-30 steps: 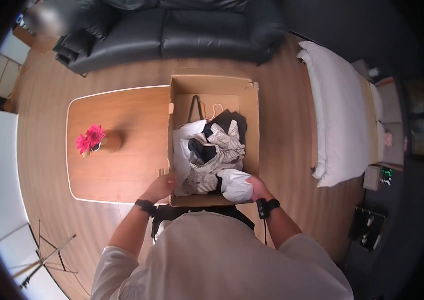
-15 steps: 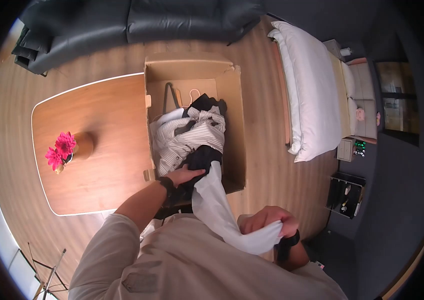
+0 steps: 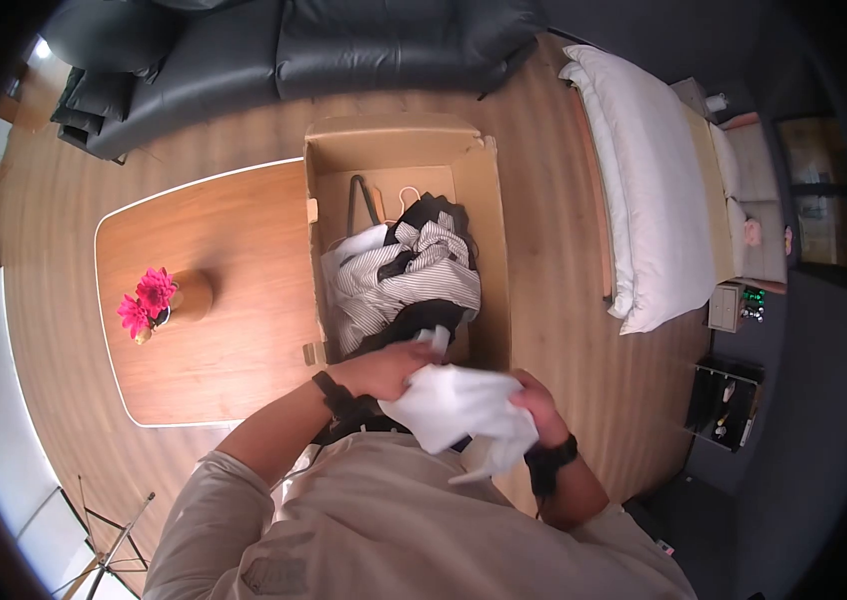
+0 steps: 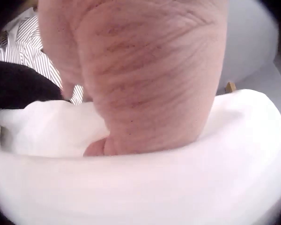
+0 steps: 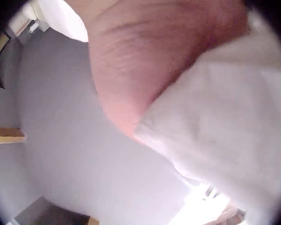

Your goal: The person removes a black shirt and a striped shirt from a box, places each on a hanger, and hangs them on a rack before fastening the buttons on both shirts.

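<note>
A bunched white garment (image 3: 459, 405) hangs between my two hands, over the near edge of the cardboard box (image 3: 496, 250). My left hand (image 3: 384, 370) grips its left side. In the left wrist view, white cloth (image 4: 140, 187) wraps round the thumb side of that hand. The garment's right end is pinched by my right hand (image 3: 541, 408), whose fingertips are hidden in the right wrist view behind the white cloth (image 5: 225, 112). Inside the box lie a striped shirt (image 3: 404, 285) and black clothing (image 3: 424, 320), just beyond my left hand.
Hangers (image 3: 362, 200) lie at the box's far end. Left of the box stands a wooden table (image 3: 214, 370) with pink flowers (image 3: 154, 290). A dark sofa (image 3: 394, 60) is at the back, a bed (image 3: 654, 200) at the right.
The white garment has come out of the box, pulled towards my body by my right hand. Since half a second ago my right hand has moved back up beside the left, bunching the cloth.
</note>
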Demonstrator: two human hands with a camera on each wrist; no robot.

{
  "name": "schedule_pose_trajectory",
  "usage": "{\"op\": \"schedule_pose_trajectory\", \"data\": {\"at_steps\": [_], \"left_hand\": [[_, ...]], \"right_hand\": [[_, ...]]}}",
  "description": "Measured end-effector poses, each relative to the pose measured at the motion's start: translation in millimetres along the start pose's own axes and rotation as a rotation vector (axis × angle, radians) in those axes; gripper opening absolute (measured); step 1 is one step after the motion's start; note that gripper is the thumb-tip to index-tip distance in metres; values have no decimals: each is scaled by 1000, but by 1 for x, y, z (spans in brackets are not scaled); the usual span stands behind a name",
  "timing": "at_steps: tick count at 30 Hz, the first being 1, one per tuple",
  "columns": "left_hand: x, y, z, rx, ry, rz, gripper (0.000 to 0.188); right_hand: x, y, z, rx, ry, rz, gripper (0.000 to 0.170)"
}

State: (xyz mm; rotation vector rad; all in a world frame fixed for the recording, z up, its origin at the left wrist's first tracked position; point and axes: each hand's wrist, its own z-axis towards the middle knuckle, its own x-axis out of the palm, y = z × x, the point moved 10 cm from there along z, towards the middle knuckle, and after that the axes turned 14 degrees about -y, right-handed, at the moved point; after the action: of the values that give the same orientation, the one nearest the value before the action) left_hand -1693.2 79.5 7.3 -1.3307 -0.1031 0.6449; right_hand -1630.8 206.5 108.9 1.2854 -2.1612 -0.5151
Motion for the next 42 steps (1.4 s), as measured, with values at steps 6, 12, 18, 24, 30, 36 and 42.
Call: {"op": "schedule_pose_trajectory", "data": {"at_steps": [6, 12, 18, 24, 30, 36, 42], "left_hand": [[4, 58, -60, -737, -110, 35, 40], [-29, 81, -143, -997, -440, 152, 42], [-4, 66, -174, -1129, -568, -13, 43], [26, 62, -173, -1040, -629, -68, 43], [31, 76, -168, -1014, -653, -109, 44], [28, 85, -146, -1000, -617, -198, 45], [48, 102, -131, -993, -486, -121, 44]], "right_hand": [[-114, -44, 201, -413, -384, -1262, 30], [-5, 21, 301, -832, -233, -1128, 31], [104, 8, 426, -770, -31, -1294, 55], [131, -39, 452, -647, 234, -1938, 63], [85, -124, 429, -620, 616, -1884, 53], [1, -227, 307, -293, 1108, -2156, 38], [3, -230, 319, 226, 916, -1637, 31]]}}
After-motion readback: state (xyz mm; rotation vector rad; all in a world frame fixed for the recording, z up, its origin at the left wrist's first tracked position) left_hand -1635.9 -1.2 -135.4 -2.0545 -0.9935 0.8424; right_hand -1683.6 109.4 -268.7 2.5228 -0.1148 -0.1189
